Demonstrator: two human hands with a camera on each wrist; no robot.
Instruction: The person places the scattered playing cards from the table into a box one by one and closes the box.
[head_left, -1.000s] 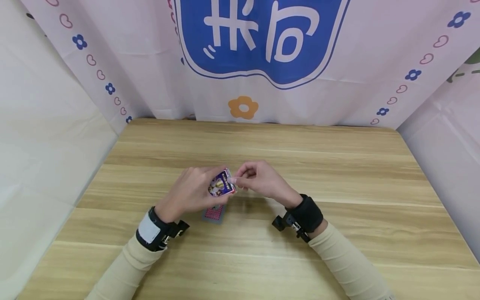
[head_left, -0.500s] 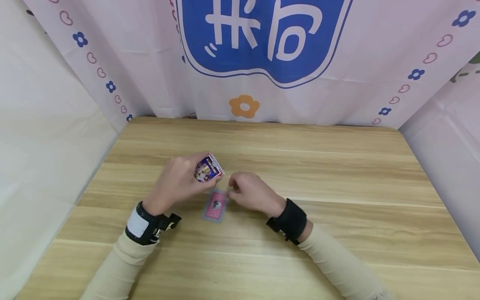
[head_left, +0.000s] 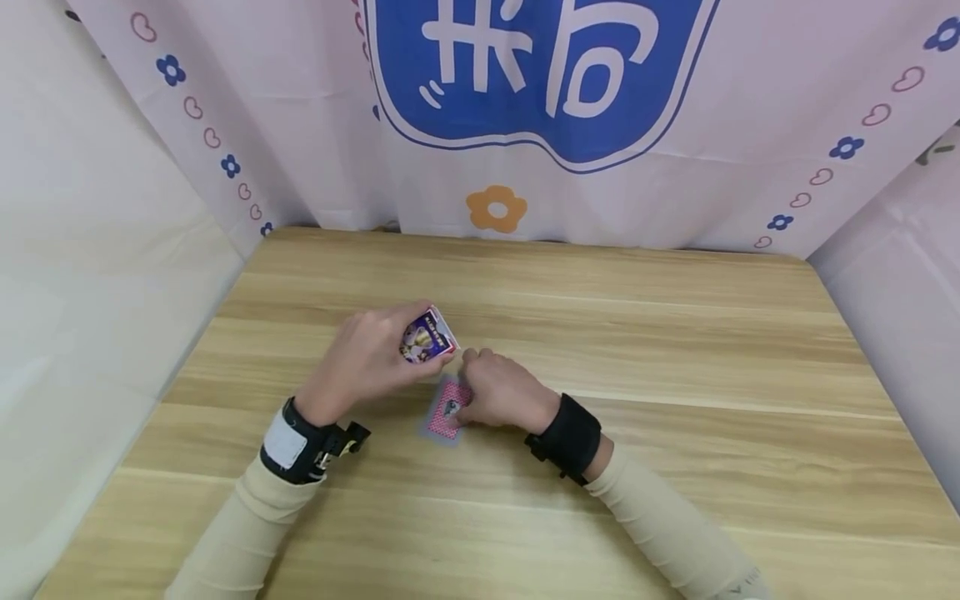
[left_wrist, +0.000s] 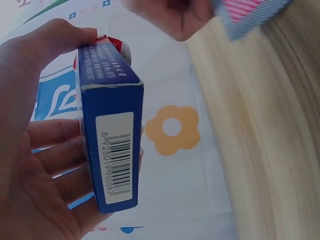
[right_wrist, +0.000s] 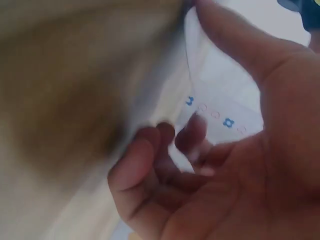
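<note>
My left hand [head_left: 360,358] grips a playing card box [head_left: 423,340], thumb and fingers on its opposite edges, above the table. In the left wrist view the blue box [left_wrist: 92,150] shows a white barcode label on its end and red at its far end. My right hand [head_left: 504,392] bends over a playing card [head_left: 446,417] with a pink patterned back and pale border, thumb and fingers pinching its right side. That card [left_wrist: 247,11] also shows at the top of the left wrist view, beside the right hand. The right wrist view is blurred around the fingertips [right_wrist: 132,162].
A wooden table [head_left: 637,333] spreads under both hands. Behind it hangs a printed cloth [head_left: 330,150] with a blue emblem and an orange flower. A pale cloth [head_left: 112,250] borders the left side. Each wrist carries a black strap [head_left: 566,437] with a small camera.
My right hand has left the box's end, come down to the card and taken hold of its side. The left hand has drawn the box up and left, uncovering the card.
</note>
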